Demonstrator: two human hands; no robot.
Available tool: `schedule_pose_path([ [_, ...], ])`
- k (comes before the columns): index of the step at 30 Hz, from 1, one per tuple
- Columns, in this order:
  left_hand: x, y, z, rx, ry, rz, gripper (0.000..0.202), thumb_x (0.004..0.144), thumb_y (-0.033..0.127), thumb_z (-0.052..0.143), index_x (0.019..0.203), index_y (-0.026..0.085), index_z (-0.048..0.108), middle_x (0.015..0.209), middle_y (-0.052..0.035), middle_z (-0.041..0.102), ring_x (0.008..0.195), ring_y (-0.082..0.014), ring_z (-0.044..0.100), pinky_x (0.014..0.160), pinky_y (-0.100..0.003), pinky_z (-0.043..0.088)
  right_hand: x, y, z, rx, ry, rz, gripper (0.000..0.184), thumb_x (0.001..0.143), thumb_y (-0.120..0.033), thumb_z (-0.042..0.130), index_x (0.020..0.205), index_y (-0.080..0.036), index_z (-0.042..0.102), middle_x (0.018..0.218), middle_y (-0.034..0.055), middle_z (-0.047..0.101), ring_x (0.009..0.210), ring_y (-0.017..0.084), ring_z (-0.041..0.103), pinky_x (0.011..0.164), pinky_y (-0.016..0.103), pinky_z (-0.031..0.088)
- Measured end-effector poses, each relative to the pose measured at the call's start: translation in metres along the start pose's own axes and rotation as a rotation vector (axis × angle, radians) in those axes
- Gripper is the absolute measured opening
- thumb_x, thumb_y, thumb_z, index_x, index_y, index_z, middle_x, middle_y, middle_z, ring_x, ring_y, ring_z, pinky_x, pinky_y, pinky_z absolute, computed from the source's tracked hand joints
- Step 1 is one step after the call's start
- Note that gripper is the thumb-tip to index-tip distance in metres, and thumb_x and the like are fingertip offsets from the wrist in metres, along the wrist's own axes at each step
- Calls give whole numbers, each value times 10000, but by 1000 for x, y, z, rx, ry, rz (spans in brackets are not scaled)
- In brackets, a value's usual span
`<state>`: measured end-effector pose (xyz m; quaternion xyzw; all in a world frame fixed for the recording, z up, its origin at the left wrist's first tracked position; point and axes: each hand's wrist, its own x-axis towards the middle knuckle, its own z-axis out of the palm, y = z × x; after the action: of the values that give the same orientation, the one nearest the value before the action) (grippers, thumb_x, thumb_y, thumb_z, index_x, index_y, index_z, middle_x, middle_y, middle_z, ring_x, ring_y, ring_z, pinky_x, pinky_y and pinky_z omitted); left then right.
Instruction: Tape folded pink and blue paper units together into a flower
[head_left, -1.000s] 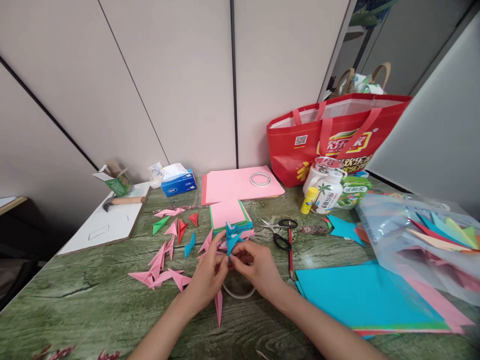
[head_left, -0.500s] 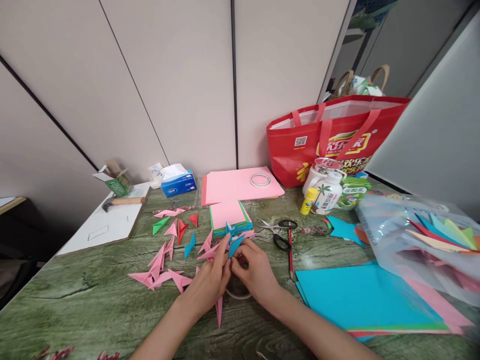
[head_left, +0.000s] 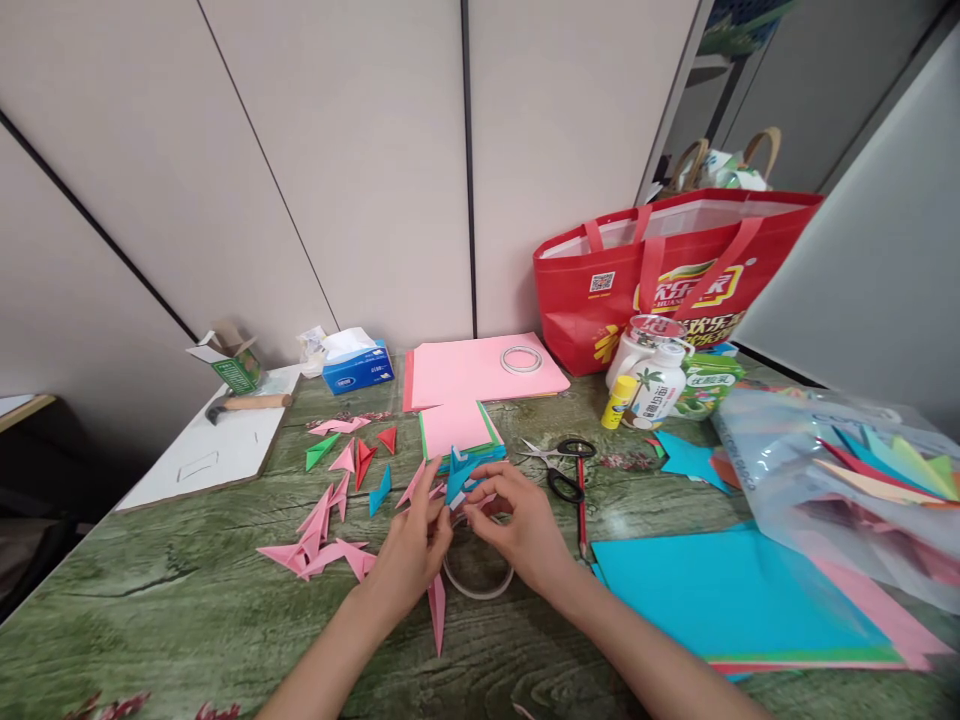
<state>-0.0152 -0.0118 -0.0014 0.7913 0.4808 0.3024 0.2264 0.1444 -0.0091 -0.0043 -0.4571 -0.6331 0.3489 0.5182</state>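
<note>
In the head view, my left hand (head_left: 412, 540) is closed, pinching a blue folded paper piece (head_left: 460, 475) with a small white patch near its lower end. My right hand (head_left: 529, 525) is beside it, thumb and forefinger curled together at the piece's right edge; what lies between those fingertips is too small to make out. Below both hands a roll of tape (head_left: 480, 596) lies flat on the table. A pink folded paper spike (head_left: 437, 615) touches its left side. Other pink folded pieces (head_left: 319, 520) lie joined to the left.
Square paper sheets (head_left: 454, 425) are stacked beyond my hands. Scissors (head_left: 564, 485) and a red pencil (head_left: 581, 510) lie to the right, near blue sheets (head_left: 727, 590) and a plastic bag (head_left: 787, 440). A glue stick (head_left: 619, 402) stands upright. A hammer (head_left: 247, 402) rests at left.
My hands have drawn slightly apart, and the right fingers have shifted on the blue piece. It now stands more upright, showing its white patch. More of the tape roll is visible.
</note>
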Motion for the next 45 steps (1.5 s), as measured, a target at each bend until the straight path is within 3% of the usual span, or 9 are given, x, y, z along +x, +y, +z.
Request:
schedule_pose_path([
  [4, -3, 2, 4, 28, -44, 3, 564, 876, 227, 343, 1391, 169, 122, 746, -18, 660, 766, -159, 643, 759, -310, 479, -4, 0, 7, -7, -12, 2, 61, 673, -112, 588, 686, -165, 616, 896, 65, 542, 643, 120, 575, 562, 240, 522],
  [16, -7, 2, 4, 64, -83, 56, 581, 891, 229, 325, 1406, 179, 61, 916, -69, 680, 834, -158, 633, 795, -309, 471, -5, 1, 9, -99, 26, -69, 108, 659, -77, 568, 645, -176, 608, 782, 44, 573, 703, 151, 576, 619, 255, 505],
  [24, -7, 3, 6, 103, -70, 72, 580, 883, 222, 324, 1404, 178, 72, 888, -65, 678, 774, -162, 636, 785, -330, 482, -4, 3, 8, -24, -5, 20, 96, 655, -75, 572, 650, -166, 600, 774, 52, 573, 684, 151, 575, 590, 246, 515],
  [34, -7, 4, 6, 94, -41, 98, 589, 880, 213, 331, 1406, 174, 67, 818, -50, 675, 764, -160, 644, 766, -312, 493, -4, 1, 9, -33, -10, 20, 110, 649, -65, 566, 651, -165, 613, 786, 54, 564, 694, 152, 570, 602, 251, 518],
  [45, -7, -1, 9, 276, -40, 216, 652, 892, 176, 311, 1399, 151, -97, 811, -65, 686, 745, -171, 660, 705, -299, 523, -8, 3, 14, -166, 51, -34, 128, 666, -69, 545, 587, -169, 561, 712, 15, 510, 629, 133, 526, 576, 247, 466],
])
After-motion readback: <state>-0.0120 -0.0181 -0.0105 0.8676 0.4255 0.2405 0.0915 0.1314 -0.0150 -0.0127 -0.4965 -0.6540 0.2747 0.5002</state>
